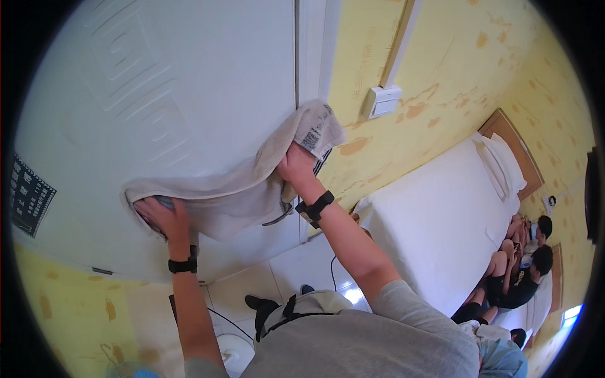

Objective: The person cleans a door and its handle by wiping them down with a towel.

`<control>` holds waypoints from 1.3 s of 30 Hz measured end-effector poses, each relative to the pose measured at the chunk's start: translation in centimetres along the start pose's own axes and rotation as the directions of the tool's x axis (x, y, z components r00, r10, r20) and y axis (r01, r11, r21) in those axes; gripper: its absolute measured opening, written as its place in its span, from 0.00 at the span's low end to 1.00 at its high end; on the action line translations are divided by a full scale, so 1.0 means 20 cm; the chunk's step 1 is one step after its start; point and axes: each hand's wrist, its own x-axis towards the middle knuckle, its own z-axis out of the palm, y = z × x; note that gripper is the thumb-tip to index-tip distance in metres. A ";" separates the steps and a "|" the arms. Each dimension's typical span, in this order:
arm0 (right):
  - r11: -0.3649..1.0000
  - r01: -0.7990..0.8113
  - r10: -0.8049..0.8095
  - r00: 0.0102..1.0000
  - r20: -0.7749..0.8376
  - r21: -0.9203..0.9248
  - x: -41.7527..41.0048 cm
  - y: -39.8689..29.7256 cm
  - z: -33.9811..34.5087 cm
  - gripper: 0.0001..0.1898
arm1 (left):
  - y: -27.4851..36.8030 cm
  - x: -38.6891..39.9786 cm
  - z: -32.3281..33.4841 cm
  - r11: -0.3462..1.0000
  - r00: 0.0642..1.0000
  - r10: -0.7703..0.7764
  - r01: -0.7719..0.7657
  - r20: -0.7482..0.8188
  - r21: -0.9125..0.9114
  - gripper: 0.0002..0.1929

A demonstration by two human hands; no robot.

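A beige-grey towel (231, 189) stretches between both hands against a white door (227, 71). My left hand (163, 215) grips its left end, the fingers partly under a fold; something bluish shows beside them. Higher up, my right hand (300, 163) holds the other end at the door's edge, beside the white frame (312, 56). There the towel is bunched over the fingers, and a dark patterned patch with striped trim shows. Below the towel, a dark curved piece (279, 216), apparently a door handle, sticks out. Black bands circle both wrists.
A light switch (384, 102) sits on the yellow patterned wall (453, 61). To the right is a white-covered bed (430, 227), with several people (515, 279) seated beyond it. A dark sign with writing (30, 196) is on the door. Cables (231, 321) and a round white base (234, 352) lie on the tiled floor.
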 end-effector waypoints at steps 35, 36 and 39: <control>0.984 0.174 -0.172 0.983 -0.057 0.038 0.20 -0.18 -0.12 0.40 | 0.47 0.70 -0.13 0.805 0.860 0.451 -0.507 -0.239 -0.308 0.17; 0.980 0.191 -0.186 0.979 -0.085 0.050 0.28 -0.24 -0.16 0.38 | 0.45 0.74 -0.17 0.805 0.859 0.451 -0.509 -0.242 -0.305 0.17; 0.975 0.213 -0.197 0.960 -0.196 0.064 0.40 -0.39 -0.18 0.33 | 0.43 0.81 -0.23 0.895 0.865 0.358 -0.425 -0.351 -0.133 0.18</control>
